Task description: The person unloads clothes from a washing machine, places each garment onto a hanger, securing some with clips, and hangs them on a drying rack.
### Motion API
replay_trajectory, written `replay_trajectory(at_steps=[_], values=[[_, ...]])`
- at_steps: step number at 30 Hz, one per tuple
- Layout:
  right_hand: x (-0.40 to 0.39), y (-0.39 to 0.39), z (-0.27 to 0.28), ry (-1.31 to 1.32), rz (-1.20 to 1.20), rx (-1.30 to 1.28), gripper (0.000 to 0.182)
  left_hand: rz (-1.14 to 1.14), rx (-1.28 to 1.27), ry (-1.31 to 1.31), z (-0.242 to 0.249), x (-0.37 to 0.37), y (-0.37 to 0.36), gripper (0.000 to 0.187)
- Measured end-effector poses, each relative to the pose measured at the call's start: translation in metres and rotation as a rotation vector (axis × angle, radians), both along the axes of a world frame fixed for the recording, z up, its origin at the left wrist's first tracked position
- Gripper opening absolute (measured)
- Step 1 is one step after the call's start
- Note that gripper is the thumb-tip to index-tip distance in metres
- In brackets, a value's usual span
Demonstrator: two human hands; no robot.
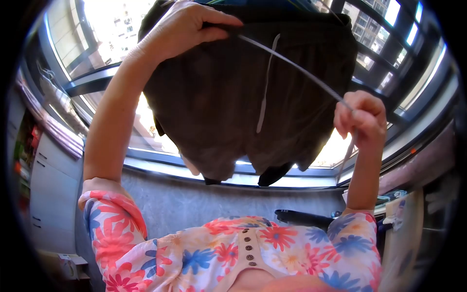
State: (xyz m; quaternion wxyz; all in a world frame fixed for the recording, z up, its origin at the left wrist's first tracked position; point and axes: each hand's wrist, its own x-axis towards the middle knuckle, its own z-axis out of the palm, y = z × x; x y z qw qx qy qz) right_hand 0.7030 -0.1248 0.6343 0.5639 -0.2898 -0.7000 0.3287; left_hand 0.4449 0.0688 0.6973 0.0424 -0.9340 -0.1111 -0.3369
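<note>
A pair of dark shorts hangs upright in front of me, waistband at the top. My left hand is at the waistband, thumb and index finger pinching the dark cloth near where a grey drawstring comes out. The drawstring runs taut down to the right into my right hand, whose fingers are closed round it. Below that fist its tail dangles. The other drawstring end hangs loose down the front of the shorts. What holds the shorts up is hidden behind the waistband.
Large windows with dark frames stand behind the shorts. White cabinets are on the left, with a garment hanging above. A long black object lies low on the right, near a pale board.
</note>
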Motion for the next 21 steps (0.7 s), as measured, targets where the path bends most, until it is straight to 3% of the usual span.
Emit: replay_trajectory(at_steps=[3,4,5,7,9,12,14,17,18,21], values=[[-0.009,0.009,-0.003,-0.509,-0.035,-0.034,0.011,-0.19,0.041,-0.012,0.007,0.003,0.008,0.027],[-0.011,0.016,-0.005,-0.614,-0.044,-0.023,0.012,-0.115,-0.19,-0.062,0.012,0.01,-0.014,0.018],[-0.012,0.022,-0.007,-0.719,-0.053,-0.011,0.013,-0.025,-0.197,-0.087,0.013,0.02,-0.028,0.014],[-0.01,0.036,-0.01,-0.589,-0.004,-0.097,0.011,0.157,-0.21,-0.136,0.015,0.042,-0.049,0.008],[-0.005,0.043,-0.003,-0.55,-0.108,-0.098,0.012,0.396,0.119,-0.051,-0.003,0.067,-0.052,0.036],[0.012,0.06,0.009,-0.55,-0.29,0.093,0.012,0.661,0.353,0.169,-0.014,0.086,-0.065,0.036],[0.019,0.069,0.022,-0.701,-0.508,0.238,0.013,0.661,0.341,0.159,-0.02,0.093,-0.053,0.034],[0.014,0.087,0.037,-0.701,-0.592,0.605,0.012,0.64,0.266,0.157,-0.021,0.097,-0.053,0.029],[0.014,0.09,0.043,-0.745,-0.606,0.609,0.017,0.63,0.23,0.159,-0.021,0.098,-0.054,0.026],[-0.002,0.091,0.061,-1.065,-0.731,0.862,0.024,0.603,0.289,0.165,-0.026,0.099,-0.05,0.019]])
